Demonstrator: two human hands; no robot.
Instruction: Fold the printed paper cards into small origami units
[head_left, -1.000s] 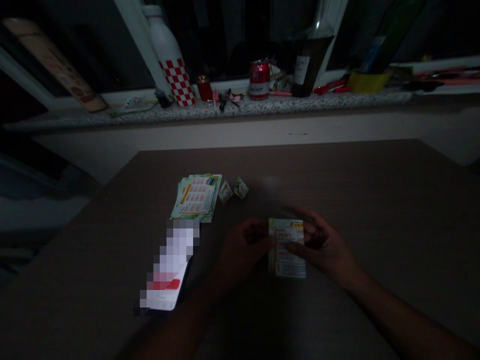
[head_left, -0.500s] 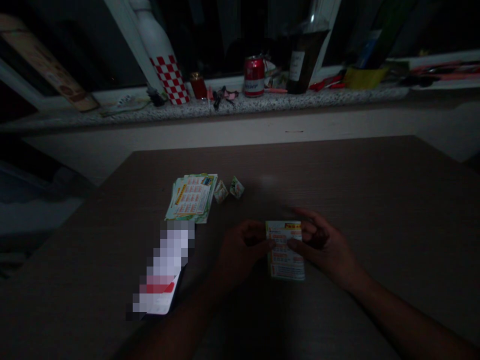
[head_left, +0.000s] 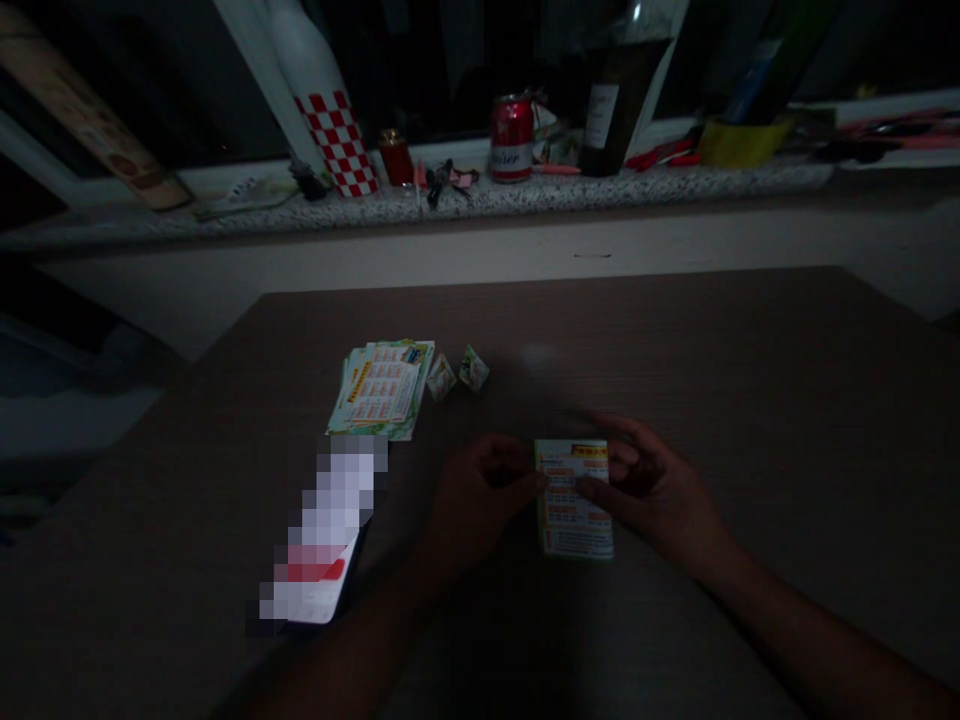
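Observation:
A small printed card (head_left: pixel 574 500), white with orange and green print, lies on the dark wooden table (head_left: pixel 712 360) between my hands. My left hand (head_left: pixel 480 500) pinches its left edge with curled fingers. My right hand (head_left: pixel 652 490) grips the right edge, thumb on the print and fingers bent above the top corner. Further back to the left a stack of similar cards (head_left: pixel 379 388) lies flat. Beside the stack sit two small folded paper pieces (head_left: pixel 457 373).
A lit phone (head_left: pixel 322 540) lies at my left forearm. The stone sill (head_left: pixel 450 205) behind the table carries a checkered white bottle (head_left: pixel 322 110), a red can (head_left: pixel 511 138), a dark wine bottle (head_left: pixel 607 110), a yellow bowl (head_left: pixel 739 142) and small clutter. The room is very dim.
Both hands stay on the card almost unchanged; the card now lies slightly flatter. The view has shifted a little.

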